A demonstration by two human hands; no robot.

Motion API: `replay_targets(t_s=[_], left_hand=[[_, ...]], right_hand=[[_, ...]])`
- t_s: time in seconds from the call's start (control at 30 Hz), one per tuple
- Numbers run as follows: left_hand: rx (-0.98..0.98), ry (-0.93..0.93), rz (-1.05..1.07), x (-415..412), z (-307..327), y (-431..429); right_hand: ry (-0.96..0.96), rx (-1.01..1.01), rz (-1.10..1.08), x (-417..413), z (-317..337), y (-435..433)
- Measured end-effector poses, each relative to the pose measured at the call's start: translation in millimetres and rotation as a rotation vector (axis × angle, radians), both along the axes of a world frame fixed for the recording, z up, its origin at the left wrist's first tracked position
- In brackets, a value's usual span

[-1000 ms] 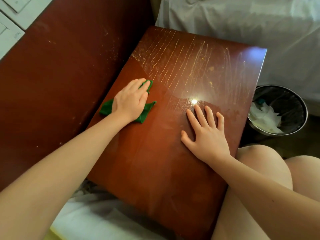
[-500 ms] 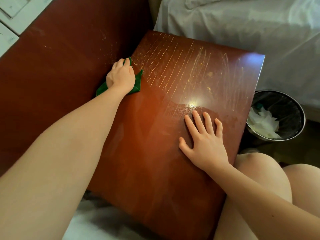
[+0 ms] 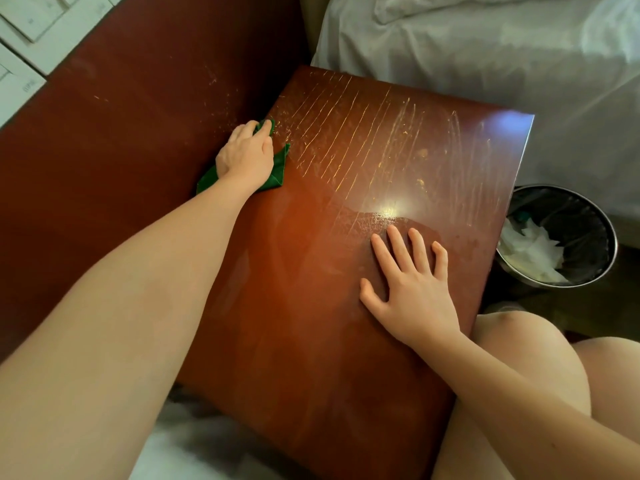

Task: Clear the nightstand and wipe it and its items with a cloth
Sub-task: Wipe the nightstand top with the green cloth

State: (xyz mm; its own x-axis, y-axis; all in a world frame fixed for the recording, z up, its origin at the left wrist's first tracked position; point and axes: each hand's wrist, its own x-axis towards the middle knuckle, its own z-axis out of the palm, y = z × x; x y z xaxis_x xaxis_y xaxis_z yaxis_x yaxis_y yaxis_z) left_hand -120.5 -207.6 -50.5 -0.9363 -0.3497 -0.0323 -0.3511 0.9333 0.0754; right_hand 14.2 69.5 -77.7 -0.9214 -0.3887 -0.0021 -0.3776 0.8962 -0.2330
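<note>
Counted in view: one nightstand (image 3: 311,306); one green cloth (image 3: 277,171); two hands, a left hand (image 3: 246,157) and a right hand (image 3: 412,292); one mesh waste bin (image 3: 571,216); one bed (image 3: 485,46). The white switch plates (image 3: 31,15) were cut off by the frame edge and their number could not be fixed.

The nightstand (image 3: 311,323) is glossy, scratch-streaked wood, the cloth (image 3: 277,173) soft fabric, the bin (image 3: 581,220) shiny metal lined with plastic.

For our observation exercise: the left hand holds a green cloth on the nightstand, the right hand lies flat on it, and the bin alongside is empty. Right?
The bin is not empty: the head view shows crumpled white material in it. The left hand holding the green cloth on the nightstand and the flat right hand are correct.
</note>
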Motion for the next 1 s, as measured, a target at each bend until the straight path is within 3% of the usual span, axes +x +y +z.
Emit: replay_targets(t_s=[0.23,0.77,1.0], left_hand=[[-0.049,0.005,-0.099,15,-1,6],[0.012,0.085,-0.601,120,-8,38],[0.024,0.022,-0.550,98,-6,27]], right_hand=[[0.008,-0.013,-0.003,0,0,0],[-0.067,0.002,0.009,-1,5,1],[-0.064,0.004,0.011,-1,3,1]])
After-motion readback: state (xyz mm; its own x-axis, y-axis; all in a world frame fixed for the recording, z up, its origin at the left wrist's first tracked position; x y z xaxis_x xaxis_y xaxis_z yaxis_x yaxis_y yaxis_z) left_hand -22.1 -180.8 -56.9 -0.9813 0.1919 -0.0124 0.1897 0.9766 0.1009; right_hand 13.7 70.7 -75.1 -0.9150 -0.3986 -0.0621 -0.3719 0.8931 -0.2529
